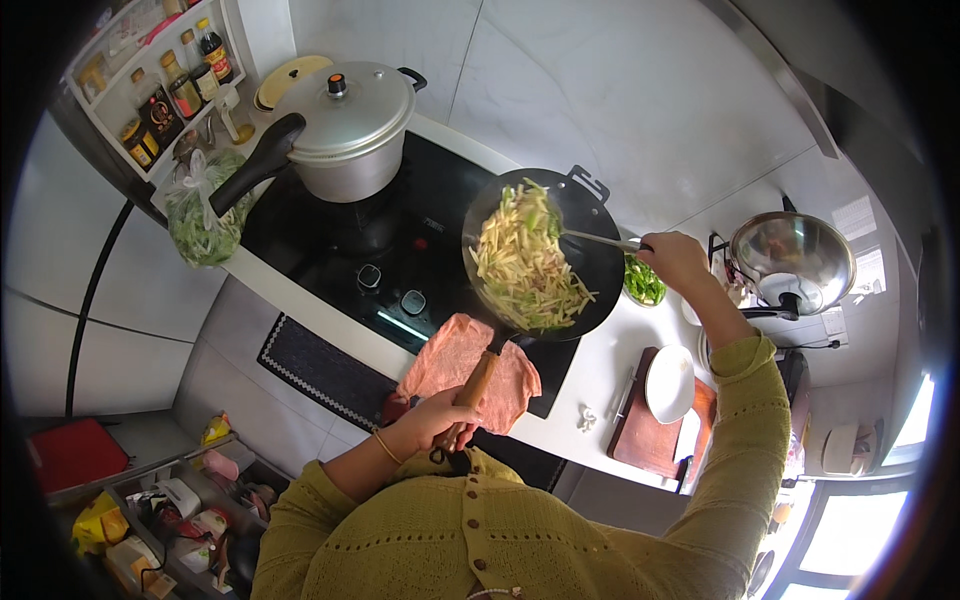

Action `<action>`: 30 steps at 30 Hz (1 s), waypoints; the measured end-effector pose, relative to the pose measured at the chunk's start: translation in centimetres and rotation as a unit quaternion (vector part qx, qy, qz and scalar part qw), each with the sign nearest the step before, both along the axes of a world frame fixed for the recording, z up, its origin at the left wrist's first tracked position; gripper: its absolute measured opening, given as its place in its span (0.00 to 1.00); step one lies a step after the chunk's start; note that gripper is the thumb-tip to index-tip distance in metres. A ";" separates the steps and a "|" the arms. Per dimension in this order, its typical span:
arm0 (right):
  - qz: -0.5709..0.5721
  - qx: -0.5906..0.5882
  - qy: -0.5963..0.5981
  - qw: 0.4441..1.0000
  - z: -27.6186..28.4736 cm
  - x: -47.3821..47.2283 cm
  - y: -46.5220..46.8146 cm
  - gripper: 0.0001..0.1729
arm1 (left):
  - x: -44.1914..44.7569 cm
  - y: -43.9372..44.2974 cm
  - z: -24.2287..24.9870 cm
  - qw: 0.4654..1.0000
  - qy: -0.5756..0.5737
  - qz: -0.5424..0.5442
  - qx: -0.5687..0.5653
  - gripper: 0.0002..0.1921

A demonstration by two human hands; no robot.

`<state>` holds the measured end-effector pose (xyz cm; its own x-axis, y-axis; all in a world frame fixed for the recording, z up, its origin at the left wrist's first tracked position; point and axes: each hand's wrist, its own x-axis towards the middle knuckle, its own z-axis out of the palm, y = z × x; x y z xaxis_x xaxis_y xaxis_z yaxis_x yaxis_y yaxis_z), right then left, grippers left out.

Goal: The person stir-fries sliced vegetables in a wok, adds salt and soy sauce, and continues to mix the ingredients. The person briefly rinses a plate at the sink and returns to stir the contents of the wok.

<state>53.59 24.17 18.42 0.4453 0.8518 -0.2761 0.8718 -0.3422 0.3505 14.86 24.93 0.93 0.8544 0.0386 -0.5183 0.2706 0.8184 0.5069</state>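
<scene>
My left hand (442, 420) grips the wooden handle (477, 382) of a black wok (592, 262) on the glass cooktop. In my right hand (675, 259) is a metal spatula (596, 238), its head sunk among the food and hidden there. Pale cut strips mixed with green pieces (521, 262) fill the left and lower part of the wok. Under the wok's handle lies a pink cloth (450, 352) across the counter's front edge. A bowl of chopped greens (643, 281) stands just right of the wok, partly behind my right hand.
A pressure cooker (345, 135) stands on the cooktop's left, its long handle jutting over a bag of greens (206, 214). At right are a cutting board (634, 427) with a white dish (670, 384) and a knife (687, 442). A steel pan (795, 255) is farther right. An open drawer (172, 517) sits lower left.
</scene>
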 end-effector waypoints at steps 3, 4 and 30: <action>0.074 0.055 -0.005 0.996 -0.2 -0.7 -0.1 0.15 | 0.1 0.1 0.2 1.000 -0.001 -0.003 0.007 0.10; 0.121 0.065 -0.019 0.990 0.1 -1.2 -0.4 0.13 | 0.1 0.1 0.3 1.000 0.000 -0.003 0.007 0.10; 0.143 0.072 -0.215 0.963 2.1 -7.0 -3.9 0.07 | -0.1 0.6 -0.4 1.000 0.003 -0.017 0.002 0.16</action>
